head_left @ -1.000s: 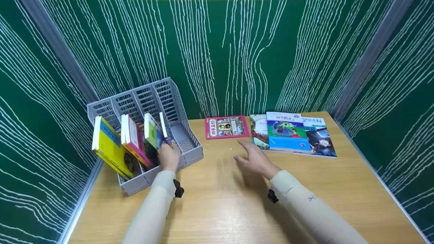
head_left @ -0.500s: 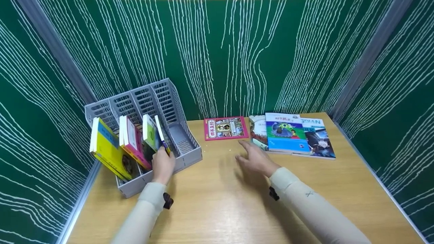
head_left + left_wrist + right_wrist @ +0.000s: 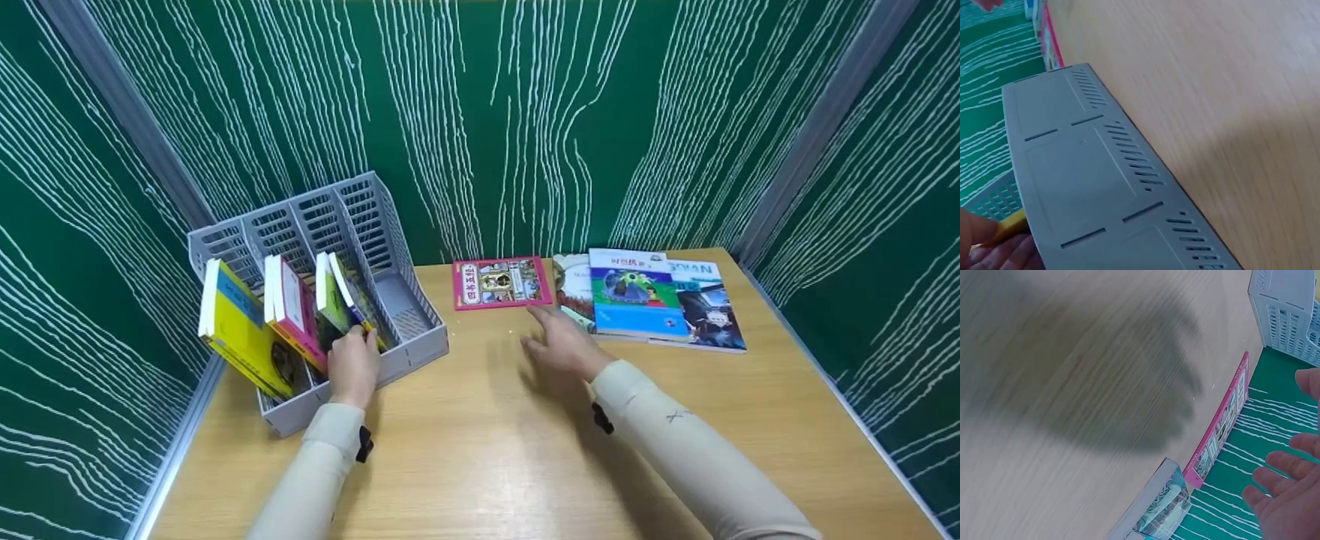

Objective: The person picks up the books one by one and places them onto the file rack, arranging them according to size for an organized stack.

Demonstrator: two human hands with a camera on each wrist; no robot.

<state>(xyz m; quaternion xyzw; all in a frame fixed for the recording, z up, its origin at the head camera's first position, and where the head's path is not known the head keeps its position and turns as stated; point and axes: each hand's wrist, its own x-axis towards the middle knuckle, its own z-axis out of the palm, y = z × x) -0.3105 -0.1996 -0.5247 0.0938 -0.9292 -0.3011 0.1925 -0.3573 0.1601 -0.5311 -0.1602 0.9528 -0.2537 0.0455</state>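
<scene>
At the front of the grey file rack (image 3: 421, 349), my left hand (image 3: 354, 367) pinches a thin book (image 3: 348, 294) by its lower spine. In the left wrist view the thumb and fingers hold its yellow edge (image 3: 1012, 226) just behind the rack's front wall. The thin book leans beside a green book (image 3: 328, 291) in the third compartment from the left. My right hand (image 3: 564, 346) hovers over the table with fingers extended, holding nothing. Its index fingertip overlaps the near edge of a pink comic-style book (image 3: 501, 283) in the head view.
A pink-spined book (image 3: 296, 311) and a thick yellow book (image 3: 244, 326) stand in the rack's left compartments. Several flat books, including a blue one (image 3: 637, 296), overlap at the back right. Green walls (image 3: 480, 135) enclose the table (image 3: 480, 457) at the back and sides.
My left hand has shifted left and slightly toward me with the thin book, whose top now sits closer to the green book. The right hand stays almost in place.
</scene>
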